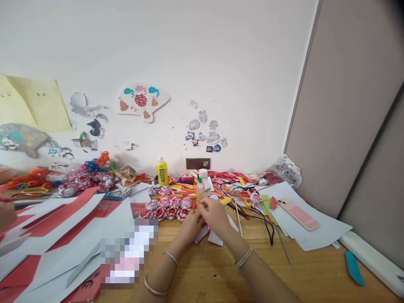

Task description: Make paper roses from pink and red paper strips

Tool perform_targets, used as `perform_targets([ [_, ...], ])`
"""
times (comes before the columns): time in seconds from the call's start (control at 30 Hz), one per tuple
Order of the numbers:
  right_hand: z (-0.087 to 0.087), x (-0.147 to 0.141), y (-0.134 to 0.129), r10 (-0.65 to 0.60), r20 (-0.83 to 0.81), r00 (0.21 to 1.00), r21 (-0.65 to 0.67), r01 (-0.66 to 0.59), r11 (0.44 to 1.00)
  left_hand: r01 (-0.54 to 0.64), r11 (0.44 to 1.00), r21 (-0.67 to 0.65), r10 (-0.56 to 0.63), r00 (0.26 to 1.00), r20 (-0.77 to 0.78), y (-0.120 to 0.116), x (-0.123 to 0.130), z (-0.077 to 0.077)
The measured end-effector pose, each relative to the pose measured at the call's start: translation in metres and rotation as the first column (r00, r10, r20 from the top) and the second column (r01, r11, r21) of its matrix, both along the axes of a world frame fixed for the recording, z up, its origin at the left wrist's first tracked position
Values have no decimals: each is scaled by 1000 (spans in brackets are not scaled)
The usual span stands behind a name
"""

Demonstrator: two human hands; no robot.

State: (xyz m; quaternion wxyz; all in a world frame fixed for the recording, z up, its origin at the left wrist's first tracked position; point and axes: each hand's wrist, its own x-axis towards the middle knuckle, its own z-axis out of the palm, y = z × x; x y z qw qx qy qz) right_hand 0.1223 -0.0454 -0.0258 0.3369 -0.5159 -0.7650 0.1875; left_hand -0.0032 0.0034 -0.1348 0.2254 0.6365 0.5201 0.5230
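Over the wooden table point(189, 269), my left hand point(190, 227) and my right hand point(214, 214) meet with fingertips pinched together. Whatever lies between them is too small and hidden to make out. White paper pieces point(216, 238) show just below the fingers. Right behind my hands stand a small clear bottle with a green cap point(200, 187) and a white-capped bottle point(203, 174). Left of my hands sit several red-and-white rolled paper roses point(164, 202). A thin wooden stick point(238, 219) lies to the right of my right hand.
Stacked red and white paper sheets point(69, 227) cover the left side. Another person's hand point(6, 215) shows at the left edge. Coloured paper strips point(224, 181) heap along the wall beside a yellow drink bottle point(162, 171). A pink phone point(298, 213) rests on white sheets point(303, 237) at right.
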Motion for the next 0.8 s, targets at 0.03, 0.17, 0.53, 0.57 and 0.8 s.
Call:
perform_targets([
  [0.03, -11, 19, 14, -70, 25, 997, -29, 70, 997, 39, 999, -36, -41, 997, -58, 1, 0, 0],
  [0.17, -56, 56, 48, -119, 100, 988, -137, 133, 982, 106, 984, -141, -141, 953, -269, 3, -2, 0],
  [0.53, -93, 38, 68, 67, -206, 976, -35, -75, 997, 185, 983, 8, -174, 938, -298, 1, -7, 5],
  [0.57, -92, 37, 69, 72, -250, 966, -21, -79, 997, 194, 981, 20, -181, 942, -282, 1, -7, 6],
  [0.8, -77, 30, 65, 76, -426, 902, 56, -58, 997, 238, 969, 57, -231, 967, -107, 4, -6, 16],
])
